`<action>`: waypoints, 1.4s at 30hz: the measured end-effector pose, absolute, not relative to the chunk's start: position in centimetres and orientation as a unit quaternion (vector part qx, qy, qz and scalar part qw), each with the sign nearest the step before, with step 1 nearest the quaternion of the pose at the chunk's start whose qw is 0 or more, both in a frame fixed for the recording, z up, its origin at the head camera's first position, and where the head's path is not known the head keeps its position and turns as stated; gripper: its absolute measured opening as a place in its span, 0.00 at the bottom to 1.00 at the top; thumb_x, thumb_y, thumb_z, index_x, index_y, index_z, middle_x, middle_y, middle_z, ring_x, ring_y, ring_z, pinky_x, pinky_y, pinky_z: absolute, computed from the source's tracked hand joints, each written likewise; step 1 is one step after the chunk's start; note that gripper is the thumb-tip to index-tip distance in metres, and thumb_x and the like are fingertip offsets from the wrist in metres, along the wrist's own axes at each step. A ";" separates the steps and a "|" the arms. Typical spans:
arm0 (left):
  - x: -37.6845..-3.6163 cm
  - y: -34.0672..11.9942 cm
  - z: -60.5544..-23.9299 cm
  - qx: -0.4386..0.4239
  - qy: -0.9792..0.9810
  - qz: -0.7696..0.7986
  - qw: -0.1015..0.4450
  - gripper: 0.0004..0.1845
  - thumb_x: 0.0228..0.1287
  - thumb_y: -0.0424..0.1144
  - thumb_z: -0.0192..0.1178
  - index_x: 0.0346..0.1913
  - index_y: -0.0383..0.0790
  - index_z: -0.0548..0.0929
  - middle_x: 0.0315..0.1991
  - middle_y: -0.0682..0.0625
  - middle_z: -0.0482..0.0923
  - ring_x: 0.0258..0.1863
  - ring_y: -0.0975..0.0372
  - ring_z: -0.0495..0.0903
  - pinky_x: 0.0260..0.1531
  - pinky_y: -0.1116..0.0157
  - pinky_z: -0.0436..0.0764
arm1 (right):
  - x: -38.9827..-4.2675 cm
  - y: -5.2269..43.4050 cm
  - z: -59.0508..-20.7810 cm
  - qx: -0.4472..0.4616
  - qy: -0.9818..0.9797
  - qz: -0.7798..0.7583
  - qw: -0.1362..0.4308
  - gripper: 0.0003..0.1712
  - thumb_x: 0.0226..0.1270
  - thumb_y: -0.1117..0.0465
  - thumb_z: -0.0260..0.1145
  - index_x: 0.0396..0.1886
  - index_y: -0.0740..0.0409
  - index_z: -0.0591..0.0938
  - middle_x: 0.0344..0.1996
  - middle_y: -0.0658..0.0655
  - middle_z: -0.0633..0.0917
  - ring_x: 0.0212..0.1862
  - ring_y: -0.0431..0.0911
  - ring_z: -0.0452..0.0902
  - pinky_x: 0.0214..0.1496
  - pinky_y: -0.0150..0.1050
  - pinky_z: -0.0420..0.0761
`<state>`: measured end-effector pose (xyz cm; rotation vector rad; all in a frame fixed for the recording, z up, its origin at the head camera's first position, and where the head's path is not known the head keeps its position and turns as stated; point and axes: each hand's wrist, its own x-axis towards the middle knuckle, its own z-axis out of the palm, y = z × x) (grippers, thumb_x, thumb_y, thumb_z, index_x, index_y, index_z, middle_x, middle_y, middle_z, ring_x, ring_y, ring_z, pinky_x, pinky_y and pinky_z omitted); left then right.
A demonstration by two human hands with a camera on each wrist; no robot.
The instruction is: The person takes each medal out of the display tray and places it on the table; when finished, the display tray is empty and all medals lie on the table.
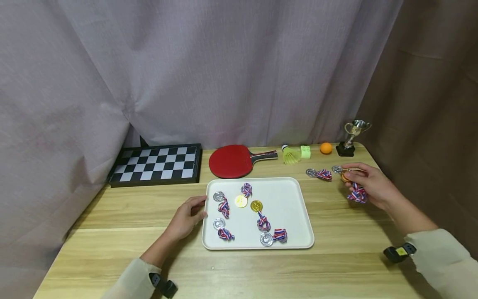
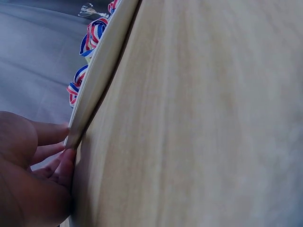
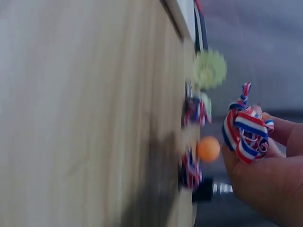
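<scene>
Head: left hand [image 1: 185, 218] braced at white tray [image 1: 291, 207] edge, steadying it; right hand [image 1: 367, 185] pinching bronze medal [image 1: 346, 176], ribbon [image 1: 357, 194] bunched, above the tabletop [image 1: 336, 265].

Left wrist: fingers [image 2: 52, 158] loosely curled against tray rim.

Right wrist: ribbon gripped in curled fingers.

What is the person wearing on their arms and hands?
Both hands, the left hand and the right hand, are bare, with no gloves or rings visible. Each arm has a loose, pale cream sleeve. A small black device is strapped at each wrist, the right one carrying a yellow mark.
</scene>
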<state>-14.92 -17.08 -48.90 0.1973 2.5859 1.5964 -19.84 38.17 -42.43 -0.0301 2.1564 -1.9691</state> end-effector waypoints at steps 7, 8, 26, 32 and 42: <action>-15.0 -17.1 -49.1 0.072 0.848 0.523 0.044 0.27 0.66 0.22 0.64 0.68 0.28 0.76 0.63 0.37 0.77 0.61 0.46 0.78 0.66 0.49 0.78 | -21.7 42.2 -42.7 0.042 0.714 -0.693 0.088 0.18 0.77 0.68 0.61 0.41 0.37 0.88 0.34 0.46 0.88 0.32 0.39 0.85 0.30 0.33 0.87; -15.0 -17.1 -49.1 0.071 0.848 0.523 0.044 0.27 0.65 0.22 0.64 0.68 0.28 0.76 0.63 0.37 0.77 0.61 0.45 0.78 0.66 0.49 0.78 | -22.0 42.7 -42.8 0.045 0.720 -0.687 0.085 0.20 0.77 0.69 0.61 0.40 0.36 0.88 0.34 0.45 0.88 0.32 0.39 0.85 0.30 0.33 0.87; -15.0 -17.2 -49.0 0.067 0.845 0.529 0.051 0.27 0.66 0.22 0.64 0.68 0.28 0.76 0.63 0.37 0.77 0.62 0.46 0.78 0.68 0.49 0.76 | -26.9 45.9 -46.3 0.062 0.909 -0.413 0.020 0.26 0.73 0.61 0.67 0.61 0.75 0.73 0.30 0.40 0.81 0.29 0.36 0.75 0.28 0.36 0.80; -14.9 -17.2 -48.9 0.066 0.846 0.527 0.050 0.27 0.66 0.22 0.64 0.68 0.28 0.77 0.63 0.38 0.77 0.62 0.46 0.78 0.67 0.49 0.77 | -27.4 45.9 -46.5 0.033 0.922 -0.386 0.026 0.25 0.71 0.64 0.70 0.59 0.76 0.76 0.33 0.53 0.88 0.29 0.35 0.75 0.27 0.35 0.79; -15.1 -17.2 -49.1 0.063 0.843 0.533 0.050 0.27 0.66 0.22 0.64 0.68 0.29 0.76 0.63 0.38 0.77 0.62 0.46 0.78 0.67 0.49 0.77 | -28.1 45.8 -47.2 0.013 0.945 -0.326 0.008 0.22 0.77 0.59 0.64 0.58 0.74 0.79 0.47 0.72 0.81 0.35 0.40 0.74 0.31 0.31 0.76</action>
